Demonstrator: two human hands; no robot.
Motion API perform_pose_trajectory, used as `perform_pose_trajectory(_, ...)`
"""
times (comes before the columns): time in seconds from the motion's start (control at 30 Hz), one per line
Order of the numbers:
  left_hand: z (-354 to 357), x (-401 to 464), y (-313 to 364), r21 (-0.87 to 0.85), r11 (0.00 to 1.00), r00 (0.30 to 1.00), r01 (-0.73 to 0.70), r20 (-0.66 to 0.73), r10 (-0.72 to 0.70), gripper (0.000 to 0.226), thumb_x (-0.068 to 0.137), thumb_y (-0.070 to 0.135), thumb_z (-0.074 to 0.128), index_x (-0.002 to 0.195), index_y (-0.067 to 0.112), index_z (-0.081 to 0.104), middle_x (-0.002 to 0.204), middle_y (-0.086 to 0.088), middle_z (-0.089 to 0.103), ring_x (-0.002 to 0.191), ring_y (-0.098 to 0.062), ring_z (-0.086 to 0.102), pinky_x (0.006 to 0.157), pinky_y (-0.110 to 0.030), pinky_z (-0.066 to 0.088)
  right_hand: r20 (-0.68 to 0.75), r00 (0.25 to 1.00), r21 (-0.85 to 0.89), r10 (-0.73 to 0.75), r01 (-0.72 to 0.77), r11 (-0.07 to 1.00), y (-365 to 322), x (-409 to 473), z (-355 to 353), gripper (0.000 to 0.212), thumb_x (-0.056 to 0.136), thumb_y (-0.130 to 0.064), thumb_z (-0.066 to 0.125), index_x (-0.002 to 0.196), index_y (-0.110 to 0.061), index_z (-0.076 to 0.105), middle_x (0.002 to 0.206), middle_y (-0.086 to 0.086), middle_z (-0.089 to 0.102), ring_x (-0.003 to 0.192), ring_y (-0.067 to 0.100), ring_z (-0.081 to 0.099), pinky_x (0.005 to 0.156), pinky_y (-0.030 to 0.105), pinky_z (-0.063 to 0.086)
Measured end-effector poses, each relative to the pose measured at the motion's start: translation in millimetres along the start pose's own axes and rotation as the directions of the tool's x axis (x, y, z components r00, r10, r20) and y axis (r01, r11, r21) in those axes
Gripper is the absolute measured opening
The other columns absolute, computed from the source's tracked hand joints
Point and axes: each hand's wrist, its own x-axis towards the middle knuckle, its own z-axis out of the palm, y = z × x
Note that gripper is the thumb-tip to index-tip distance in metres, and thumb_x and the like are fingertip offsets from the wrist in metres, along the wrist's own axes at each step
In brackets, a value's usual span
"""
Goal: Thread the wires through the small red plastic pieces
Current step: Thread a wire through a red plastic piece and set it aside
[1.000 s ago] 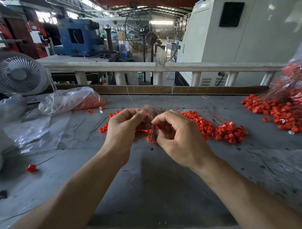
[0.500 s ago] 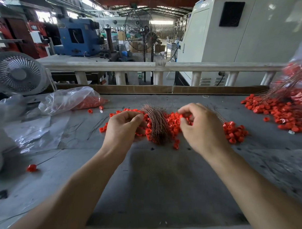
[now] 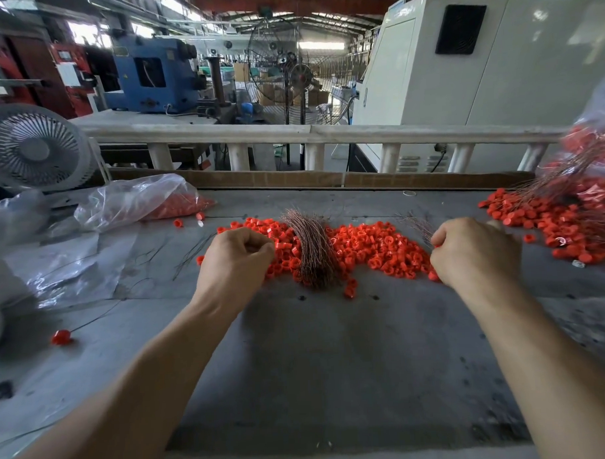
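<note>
Both bare forearms reach forward from the bottom corners over the grey bench (image 3: 319, 359), palms turned down, the two hands well apart. The left hand (image 3: 235, 261) rests at the left edge of the heap of small red plastic ring pieces (image 3: 374, 251), its fingers curled under with the thumb pressed against the forefinger; what is pinched there, if anything, is too small to tell. The right hand (image 3: 473, 250) sits at the right end of the same heap, fingers curled in a loose fist, and thin copper-coloured wires (image 3: 419, 225) fan up and away from its thumb side, so it appears to be pinching them.

Between the hands, a thick bundle of brownish copper wires (image 3: 312, 249) lies on top of the red pieces, its cut ends pointing toward the person and its far end splayed. A second spread of red pieces with wires already in them (image 3: 561, 223) lies at the far right, near a clear bag. On the left lie a clear plastic bag holding more red pieces (image 3: 139, 200), a white desk fan (image 3: 34, 149) and one lone red piece on a wire (image 3: 61, 337).
</note>
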Motion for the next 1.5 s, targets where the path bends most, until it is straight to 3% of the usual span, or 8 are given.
perform_pose_trajectory(0.13,-0.7,1.6,-1.6,0.124,0.992,0.999,-0.002,-0.040,0.007,0.017,0.087,0.022,0.070,0.072,0.029,0.071,0.067,0.021,0.068,0.062,0.007,0.062,0.055,-0.022,0.044,0.025,1.000,-0.083,0.014,-0.011,0.996,0.2,0.1,0.2,0.028,0.084,-0.014,0.065,0.108,-0.024,0.075,0.117,0.006,0.070,0.119,0.032,0.050,0.095,0.040,0.036)
perform_pose_trajectory(0.23,-1.9,2.3,-3.7,0.206,0.978,0.998,-0.002,-0.057,0.014,0.017,0.085,0.024,0.071,0.070,0.031,0.069,0.062,0.016,0.067,0.066,0.011,0.060,0.052,-0.019,0.040,0.043,0.999,-0.106,0.018,-0.013,0.994,-1.2,-1.3,-1.7,0.029,0.084,-0.015,0.065,0.110,-0.024,0.075,0.119,0.007,0.069,0.119,0.033,0.049,0.095,0.040,0.035)
perform_pose_trajectory(0.37,-4.0,2.4,-4.4,0.298,0.954,0.999,-0.016,-0.029,0.025,0.015,0.085,0.025,0.072,0.073,0.033,0.068,0.071,0.015,0.069,0.066,-0.001,0.065,0.057,-0.021,0.044,0.010,1.000,-0.116,-0.021,0.022,0.993,-3.3,-3.6,-4.6,0.026,0.085,-0.022,0.067,0.110,-0.025,0.075,0.118,0.007,0.068,0.117,0.033,0.050,0.094,0.040,0.037)
perform_pose_trajectory(0.57,-9.8,3.1,-3.4,0.388,0.921,0.998,-0.038,-0.033,0.055,0.006,0.086,0.029,0.075,0.090,0.031,0.070,0.094,0.010,0.067,0.092,-0.016,0.063,0.083,-0.036,0.054,-0.130,0.947,0.388,-0.294,0.322,0.864,-23.2,-18.8,-0.9,0.007,0.088,-0.023,0.075,0.094,-0.024,0.078,0.101,0.002,0.074,0.098,0.026,0.064,0.088,0.036,0.052)
perform_pose_trajectory(0.73,-11.3,4.0,-4.7,0.459,0.888,1.000,-0.031,0.018,0.026,0.019,0.084,0.031,0.079,0.099,0.029,0.068,0.097,0.005,0.062,0.093,-0.019,0.059,0.077,-0.034,0.048,-0.061,0.851,0.582,-0.521,0.455,0.674,-49.0,-39.2,5.8,0.008,0.086,-0.027,0.079,0.093,-0.025,0.079,0.093,-0.008,0.071,0.089,0.013,0.063,0.088,0.035,0.051)
perform_pose_trajectory(0.93,-6.0,2.9,-5.6,0.413,0.908,0.997,-0.076,0.038,0.067,0.017,0.083,0.024,0.081,0.097,0.027,0.071,0.097,0.007,0.065,0.093,-0.017,0.059,0.074,-0.030,0.040,-0.118,0.814,0.570,-0.569,0.525,0.633,-67.2,-52.5,15.0,0.020,0.088,-0.033,0.077,0.105,-0.023,0.074,0.090,-0.011,0.063,0.087,0.010,0.053,0.085,0.032,0.048)
perform_pose_trajectory(1.23,-8.0,-0.2,-2.8,0.469,0.874,0.990,-0.126,0.006,0.140,0.011,0.084,0.031,0.079,0.083,0.028,0.068,0.086,0.011,0.065,0.086,-0.016,0.061,0.070,-0.032,0.046,-0.120,0.738,0.425,-0.664,0.642,0.638,-81.9,-57.1,18.9,0.043,0.097,-0.004,0.053,0.128,-0.028,0.070,0.124,-0.006,0.065,0.114,0.022,0.051,0.104,0.039,0.038)
perform_pose_trajectory(1.5,-14.0,-1.9,0.6,0.592,0.796,0.991,-0.124,0.110,0.073,0.027,0.077,0.044,0.083,0.075,0.024,0.066,0.077,0.011,0.059,0.075,-0.012,0.057,0.059,-0.028,0.042,-0.139,0.739,0.400,-0.659,0.651,0.645,-82.1,-54.9,20.9,0.037,0.095,-0.005,0.057,0.126,-0.019,0.071,0.125,-0.005,0.067,0.116,0.021,0.051,0.106,0.037,0.039)
